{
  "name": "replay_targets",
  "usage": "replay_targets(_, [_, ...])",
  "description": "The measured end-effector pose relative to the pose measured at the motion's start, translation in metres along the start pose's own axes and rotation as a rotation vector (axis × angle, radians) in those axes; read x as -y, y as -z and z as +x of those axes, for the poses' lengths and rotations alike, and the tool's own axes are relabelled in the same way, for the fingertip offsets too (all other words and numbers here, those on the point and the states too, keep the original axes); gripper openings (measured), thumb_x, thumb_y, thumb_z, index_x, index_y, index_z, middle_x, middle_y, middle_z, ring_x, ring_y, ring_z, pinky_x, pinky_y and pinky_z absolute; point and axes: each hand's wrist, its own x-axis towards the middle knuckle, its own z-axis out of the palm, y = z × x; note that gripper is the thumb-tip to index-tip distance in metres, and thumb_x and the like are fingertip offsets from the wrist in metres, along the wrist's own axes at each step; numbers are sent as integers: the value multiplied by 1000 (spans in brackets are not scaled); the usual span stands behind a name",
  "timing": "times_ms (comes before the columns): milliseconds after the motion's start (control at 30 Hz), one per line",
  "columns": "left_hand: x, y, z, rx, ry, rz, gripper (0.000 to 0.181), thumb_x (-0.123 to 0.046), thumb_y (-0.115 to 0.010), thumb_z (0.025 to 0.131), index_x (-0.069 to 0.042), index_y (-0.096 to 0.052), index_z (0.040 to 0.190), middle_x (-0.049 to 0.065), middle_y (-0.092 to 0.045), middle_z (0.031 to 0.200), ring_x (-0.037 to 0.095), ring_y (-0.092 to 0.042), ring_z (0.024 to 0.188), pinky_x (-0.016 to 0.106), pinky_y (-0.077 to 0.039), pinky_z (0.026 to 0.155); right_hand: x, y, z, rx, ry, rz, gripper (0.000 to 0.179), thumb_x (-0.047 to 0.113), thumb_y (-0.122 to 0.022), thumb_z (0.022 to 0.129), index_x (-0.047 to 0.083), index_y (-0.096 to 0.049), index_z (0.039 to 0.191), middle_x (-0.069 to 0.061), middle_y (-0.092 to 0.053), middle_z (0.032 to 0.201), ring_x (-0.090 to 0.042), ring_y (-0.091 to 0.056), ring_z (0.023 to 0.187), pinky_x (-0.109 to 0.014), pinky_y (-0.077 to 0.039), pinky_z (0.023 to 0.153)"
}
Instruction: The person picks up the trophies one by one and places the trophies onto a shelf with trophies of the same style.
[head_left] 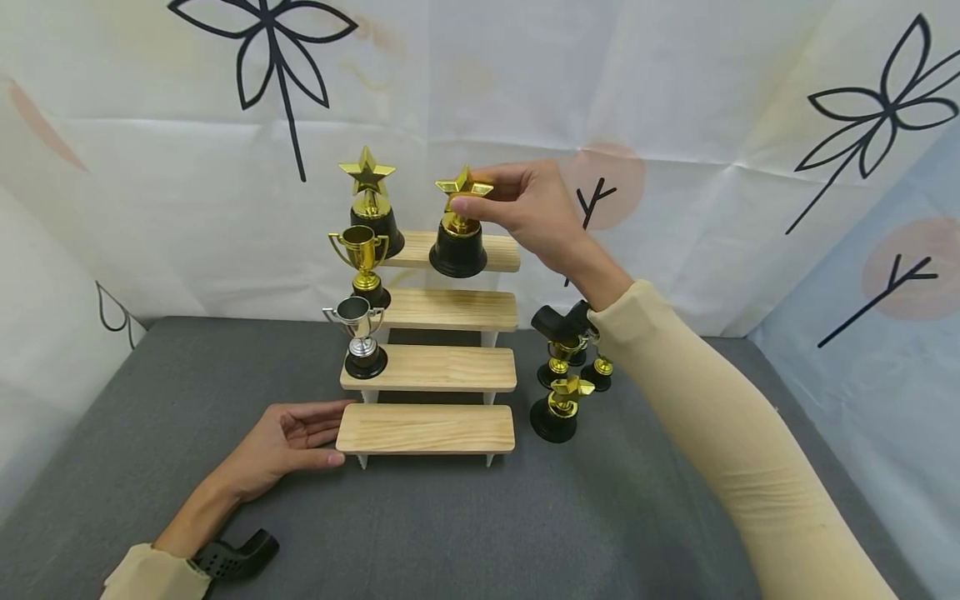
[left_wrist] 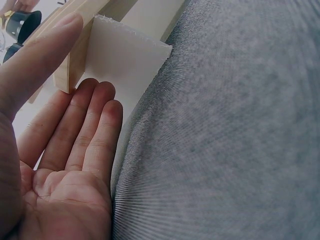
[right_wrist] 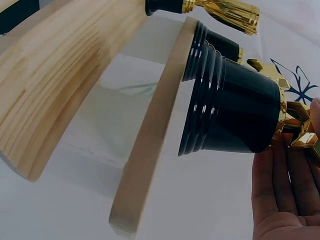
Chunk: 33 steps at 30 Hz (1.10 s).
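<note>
My right hand (head_left: 542, 208) pinches a gold star trophy (head_left: 459, 250) below its star, at the top step of a wooden tiered stand (head_left: 427, 429). In the right wrist view the trophy's black base (right_wrist: 232, 105) is close to the step's edge. At the stand's lower left, my left hand (head_left: 273, 450) has fingers extended beside the bottom step, thumb near its front corner. Another gold star trophy (head_left: 377, 223) stands at the left of the top step. Below it on the left are a gold cup trophy (head_left: 362, 258) and a silver cup trophy (head_left: 363, 342).
Right of the stand, another gold star trophy (head_left: 557, 415) sits on the grey cloth (head_left: 450, 533). Several small gold trophies (head_left: 557, 367) stand behind it, partly hidden by the right wrist's camera. A white patterned backdrop (head_left: 510, 75) rises behind the stand.
</note>
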Motion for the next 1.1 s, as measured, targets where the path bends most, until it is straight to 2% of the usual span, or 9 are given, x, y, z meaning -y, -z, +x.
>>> replay_targets(267, [0, 0, 1, 3, -2, 1, 66, 16, -73, 84, 29, -37, 138, -2, -63, 134, 15, -63, 121, 31, -55, 100, -5, -6, 7, 10, 17, 37, 32, 4, -79, 89, -2, -74, 119, -11, -77, 99, -24, -73, 95, -35, -60, 90])
replay_targets(900, [1, 0, 1, 1, -3, 11, 67, 16, -73, 83, 28, -37, 138, -3, -63, 135, 15, -63, 121, 31, -55, 100, -11, -12, 18, 7, -17, 9, 29, 9, -79, 90, 0, -75, 118, -11, -77, 98, -24, -72, 96, -35, -59, 92])
replay_targets(1100, [1, 1, 1, 7, -9, 7, 67, 16, -73, 83, 28, -37, 138, -4, -63, 135, 15, -63, 121, 31, -55, 100, -11, -15, 22, 6, -39, 44, 29, 6, -78, 90, -2, -74, 118, -11, -76, 97, -24, -72, 95, -34, -59, 93])
